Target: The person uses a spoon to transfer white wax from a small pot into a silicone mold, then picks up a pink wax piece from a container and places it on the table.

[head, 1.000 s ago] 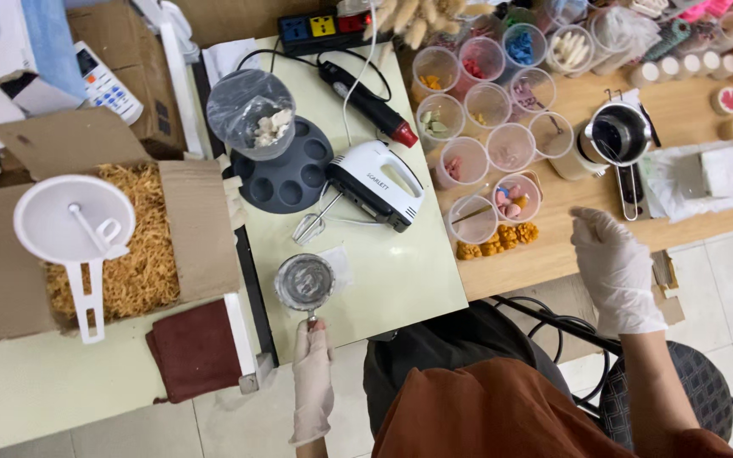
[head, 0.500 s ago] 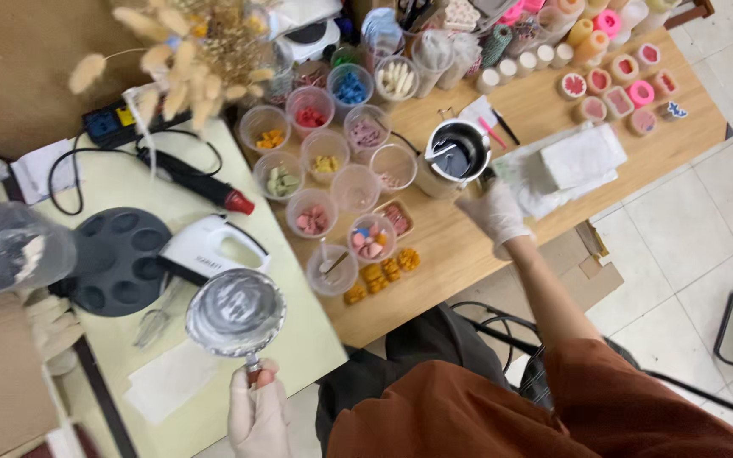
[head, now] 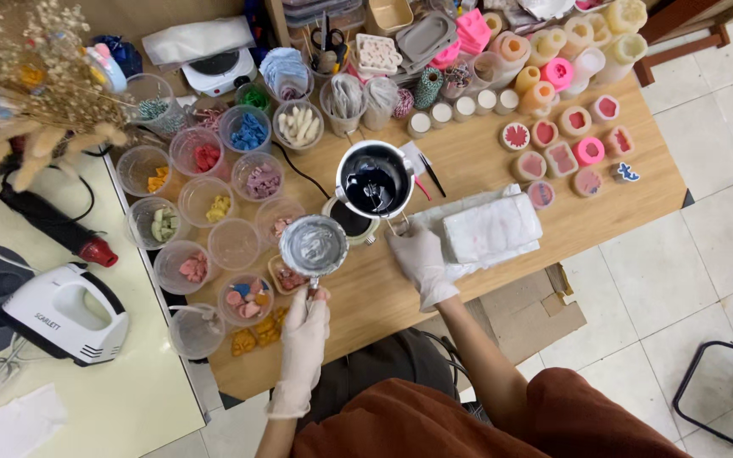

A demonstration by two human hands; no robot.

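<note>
Left hand (head: 305, 326) closed on the small metal cup (head: 313, 245) by its handle. Right hand (head: 420, 259) grips the dark pitcher (head: 374, 180) handle. Both rigid, likely spill-prone; hold by handles.

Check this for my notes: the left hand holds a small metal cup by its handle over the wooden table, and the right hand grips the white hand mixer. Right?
Not quite. In the head view the right hand is at the handle of the metal pitcher of dark liquid; the white hand mixer lies untouched on the pale table. The left hand does hold the small metal cup.
</note>
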